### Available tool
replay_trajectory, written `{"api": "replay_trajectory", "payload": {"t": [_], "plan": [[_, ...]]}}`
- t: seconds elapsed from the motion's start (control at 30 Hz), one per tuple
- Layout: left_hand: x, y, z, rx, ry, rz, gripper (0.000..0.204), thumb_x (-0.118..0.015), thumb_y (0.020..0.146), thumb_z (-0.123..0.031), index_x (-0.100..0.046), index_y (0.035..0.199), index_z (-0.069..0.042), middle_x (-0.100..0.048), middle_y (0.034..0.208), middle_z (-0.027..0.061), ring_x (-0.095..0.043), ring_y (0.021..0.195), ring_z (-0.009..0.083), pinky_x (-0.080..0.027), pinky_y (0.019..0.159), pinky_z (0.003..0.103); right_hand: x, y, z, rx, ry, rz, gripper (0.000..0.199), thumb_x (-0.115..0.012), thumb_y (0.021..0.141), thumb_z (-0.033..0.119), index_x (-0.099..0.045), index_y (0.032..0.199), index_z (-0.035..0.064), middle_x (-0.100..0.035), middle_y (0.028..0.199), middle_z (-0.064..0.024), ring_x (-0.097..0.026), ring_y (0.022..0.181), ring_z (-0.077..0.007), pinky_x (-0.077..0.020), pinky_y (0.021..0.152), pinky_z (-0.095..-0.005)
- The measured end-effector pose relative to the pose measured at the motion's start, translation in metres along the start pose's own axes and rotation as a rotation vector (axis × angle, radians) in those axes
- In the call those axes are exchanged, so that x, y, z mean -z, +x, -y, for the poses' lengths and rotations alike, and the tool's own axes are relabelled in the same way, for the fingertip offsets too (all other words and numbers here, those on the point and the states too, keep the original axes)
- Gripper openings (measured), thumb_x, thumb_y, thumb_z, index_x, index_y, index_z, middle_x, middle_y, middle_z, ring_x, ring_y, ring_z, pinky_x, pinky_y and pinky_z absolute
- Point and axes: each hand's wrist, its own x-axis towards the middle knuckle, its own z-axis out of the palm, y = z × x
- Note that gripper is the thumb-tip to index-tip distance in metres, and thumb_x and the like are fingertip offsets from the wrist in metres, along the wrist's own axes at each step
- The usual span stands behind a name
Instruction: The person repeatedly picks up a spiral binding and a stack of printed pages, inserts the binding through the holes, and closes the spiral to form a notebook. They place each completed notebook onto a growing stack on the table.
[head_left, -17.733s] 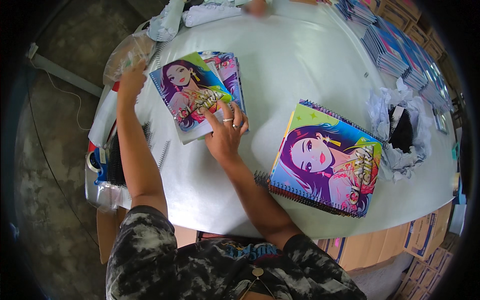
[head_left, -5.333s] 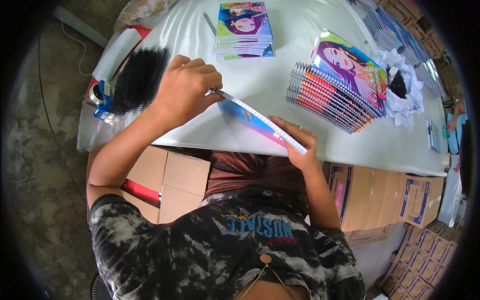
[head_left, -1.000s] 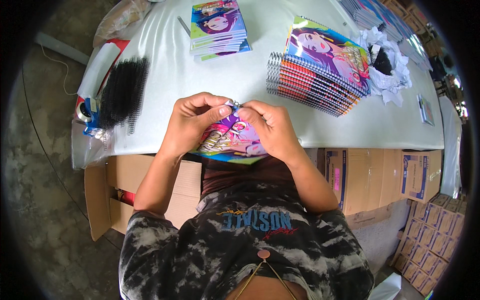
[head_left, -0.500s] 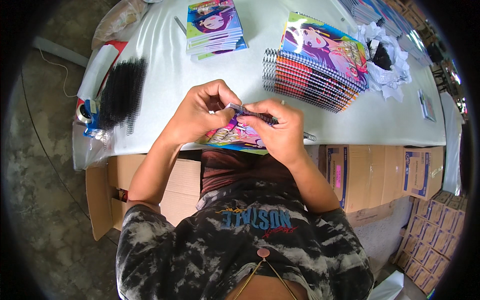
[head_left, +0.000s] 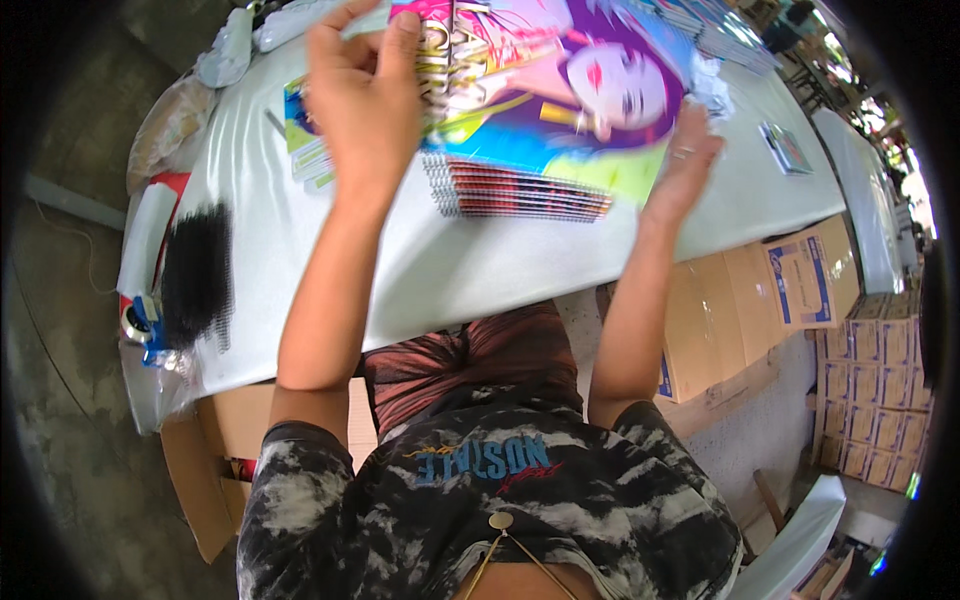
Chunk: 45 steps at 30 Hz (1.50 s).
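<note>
A notebook (head_left: 560, 75) with a colourful drawn face on its cover is up over the table, slightly blurred by motion. At its left edge, my left hand (head_left: 365, 100) grips it with the thumb near the cover's edge. My right hand (head_left: 685, 165) supports the opposite edge, its fingers fairly straight and partly hidden. Below the notebook, the coil-bound edges of a notebook stack (head_left: 525, 190) show; the raised notebook covers the stack's top. Partly behind my left forearm is a pile of booklets (head_left: 308, 155).
A heap of black binding coils (head_left: 195, 275) lies on the white table (head_left: 270, 300) at left, near a blue tape dispenser (head_left: 148, 330). Crumpled white paper (head_left: 710, 88) and a small flat packet (head_left: 787, 148) lie at right. Cardboard boxes (head_left: 715, 320) stand under the table edge.
The notebook went from close to my body, where both hands pinched at its coil, to farther out over the stack. My hands have spread apart to opposite edges. The view has shifted too.
</note>
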Motion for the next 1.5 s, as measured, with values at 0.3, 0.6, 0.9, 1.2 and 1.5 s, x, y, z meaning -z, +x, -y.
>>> {"api": "replay_trajectory", "payload": {"t": [0.3,0.6,0.9,1.2,1.5], "plan": [[-0.034,-0.059,0.088,-0.036,0.406,0.080,0.023,-0.058,0.086,-0.020,-0.063,0.084,0.002,-0.061,0.082,0.0158,-0.057,0.069,0.0229,-0.045,0.063,0.034,-0.022,-0.037,-0.031,-0.048,-0.124,-0.002,0.040,-0.051,0.092,0.025,-0.053,0.118,-0.0056,-0.060,0.110,-0.0156,-0.057,0.097,-0.0171,-0.0423,0.086,-0.0277],[-0.036,-0.043,0.111,0.091,0.231,-0.040,0.037,-0.055,0.089,-0.033,-0.055,0.075,0.001,-0.052,0.055,0.0081,-0.045,0.049,0.0115,-0.039,0.050,0.027,-0.031,-0.043,-0.041,0.118,-0.244,-0.214,0.018,-0.065,0.081,0.011,-0.064,0.089,-0.0048,-0.065,0.095,-0.0143,-0.060,0.086,-0.0172,-0.0463,0.078,-0.0296],[0.103,-0.006,0.202,-0.296,1.195,0.449,0.037,-0.061,0.078,-0.020,-0.056,0.114,-0.012,-0.058,0.107,0.0091,-0.054,0.100,0.0284,-0.045,0.082,0.037,-0.042,-0.087,0.004,0.474,-0.404,-0.150,0.029,-0.053,0.086,0.011,-0.050,0.110,-0.0037,-0.044,0.119,-0.0199,-0.041,0.111,-0.0295,-0.0312,0.096,-0.0413],[0.157,0.086,0.142,-0.186,0.457,0.111,0.033,-0.056,0.089,-0.026,-0.059,0.107,0.001,-0.065,0.086,0.0129,-0.057,0.078,0.0135,-0.044,0.072,0.027,-0.089,-0.127,0.039,0.251,0.106,0.335,0.039,-0.056,0.082,0.003,-0.044,0.118,-0.0032,-0.053,0.113,-0.0156,-0.048,0.109,-0.0249,-0.0357,0.096,-0.0363],[0.232,-0.072,0.043,0.233,-0.194,0.242,0.038,-0.065,0.082,-0.023,-0.052,0.108,0.002,-0.061,0.096,0.0113,-0.060,0.086,0.0177,-0.050,0.074,0.031,-0.092,-0.149,0.039,-0.441,0.624,0.814,0.040,-0.068,0.077,0.002,-0.051,0.113,-0.0021,-0.060,0.105,-0.0109,-0.056,0.097,-0.0129,-0.0448,0.083,-0.0273]]}}
